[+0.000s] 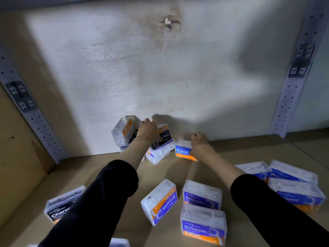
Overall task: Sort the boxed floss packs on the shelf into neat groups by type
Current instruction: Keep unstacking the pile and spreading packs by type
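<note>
while both arms reach to the back of the shelf (92, 168), the left hand (148, 129) grips a tilted charcoal floss pack (164, 135) that leans on a clear pack (158, 155), and the right hand (200, 142) clasps a round floss pack (183, 152) just beside it; smooth packs (202, 195) lie nearer the front, with more round packs (296, 196) at the right

Dim shelf, bright patch on back wall (124, 68), edges warped, soft.
</note>
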